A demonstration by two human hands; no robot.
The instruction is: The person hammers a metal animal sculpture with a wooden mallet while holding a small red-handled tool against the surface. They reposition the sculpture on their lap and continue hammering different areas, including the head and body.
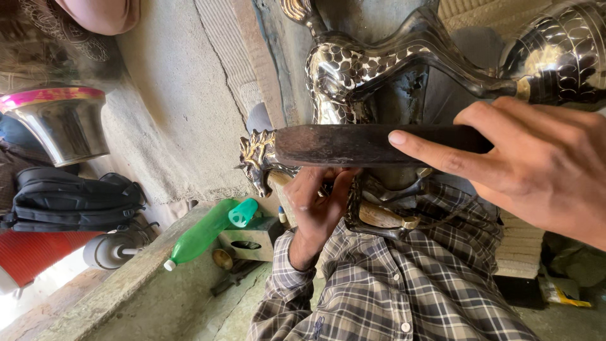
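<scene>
A dark flat wooden bar (372,145) is pressed by the right hand (536,170), its fingers laid flat along the bar's upper side, not curled shut. The bar's long axis runs sideways, out past the fingertips toward the left hand (315,211). Just below the bar's far end, the left hand is closed around part of an engraved black-and-silver metal horse figure (353,76), which rises beyond both hands. A green plastic bottle (202,233) lies further off to the left.
</scene>
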